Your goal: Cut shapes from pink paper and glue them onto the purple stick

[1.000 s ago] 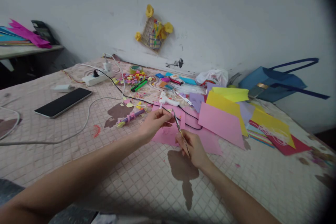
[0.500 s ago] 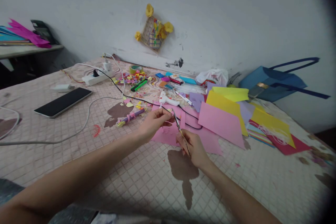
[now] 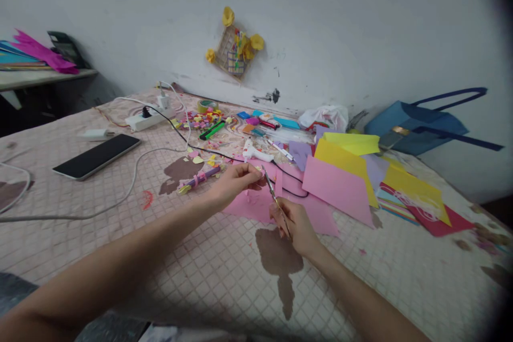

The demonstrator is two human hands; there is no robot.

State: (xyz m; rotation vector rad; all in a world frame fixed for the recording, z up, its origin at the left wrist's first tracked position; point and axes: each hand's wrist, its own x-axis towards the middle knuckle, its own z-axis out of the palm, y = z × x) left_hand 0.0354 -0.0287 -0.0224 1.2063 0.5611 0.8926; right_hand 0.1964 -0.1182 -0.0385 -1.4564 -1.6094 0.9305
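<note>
My left hand (image 3: 242, 179) is closed in a pinch on a small pale paper piece (image 3: 262, 172), mostly hidden by the fingertips. Slim metal scissors (image 3: 271, 188), seen nearly edge-on, are gripped in my right hand (image 3: 294, 222). Their tip points up and away, right beside the pinched piece; whether the blades are parted is too fine to tell. Both hands are above a pink paper sheet (image 3: 320, 219) on the patterned tablecloth. Left of my left hand lies a purple paper roll (image 3: 206, 175) with pink bands and a yellowish end.
Behind the hands are a white glue gun (image 3: 256, 152) with a black cord, small paper cutouts (image 3: 198, 120), a green cutter (image 3: 212, 130) and a tape roll (image 3: 207, 106). Coloured sheets (image 3: 340, 187) lie right, near a blue bag (image 3: 417, 125). A phone (image 3: 98, 155) and power strip (image 3: 150, 117) lie left.
My left hand has shifted very slightly, still pinching the small piece. The scissors and my right hand stay almost in place.
</note>
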